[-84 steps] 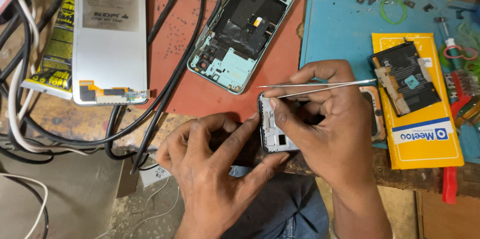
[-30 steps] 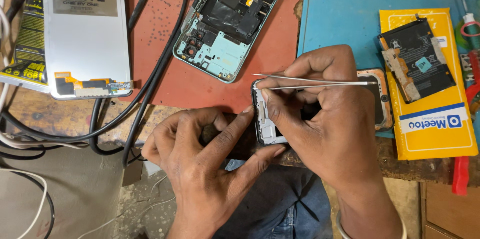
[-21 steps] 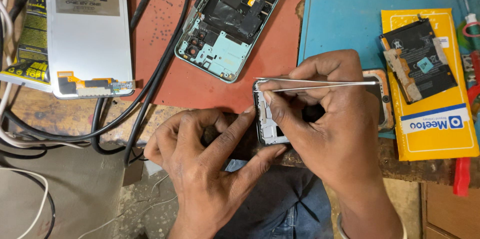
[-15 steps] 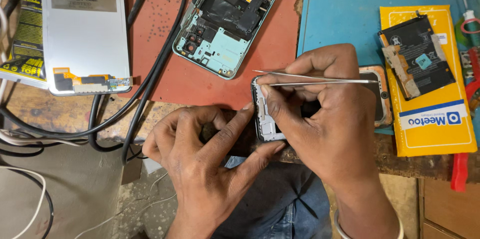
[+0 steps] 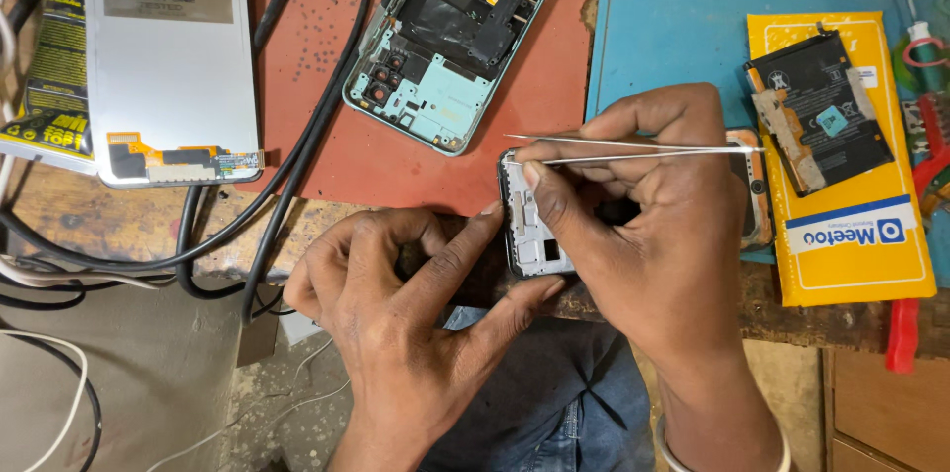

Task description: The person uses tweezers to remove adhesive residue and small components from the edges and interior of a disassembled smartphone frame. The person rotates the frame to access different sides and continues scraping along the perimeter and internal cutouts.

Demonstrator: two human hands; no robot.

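My right hand (image 5: 658,225) pinches steel tweezers (image 5: 643,147), which lie level with their tips pointing left, and it also covers most of a small opened phone (image 5: 529,230) at the bench's front edge. My left hand (image 5: 406,319) steadies that phone's left end, index finger and thumb against its frame. The phone's inner frame and a square camera hole show between my fingers. Its right end (image 5: 757,200) peeks out past my right hand.
A larger opened phone body (image 5: 450,37) lies on the red mat (image 5: 327,66). A silver screen panel (image 5: 168,47) sits at left beside black cables (image 5: 297,150). A battery (image 5: 816,111) rests on a yellow packet (image 5: 861,254) on the blue mat (image 5: 673,27).
The view has drifted a little. My hands keep the same hold on the small phone, and the tweezers have shifted only slightly over it.
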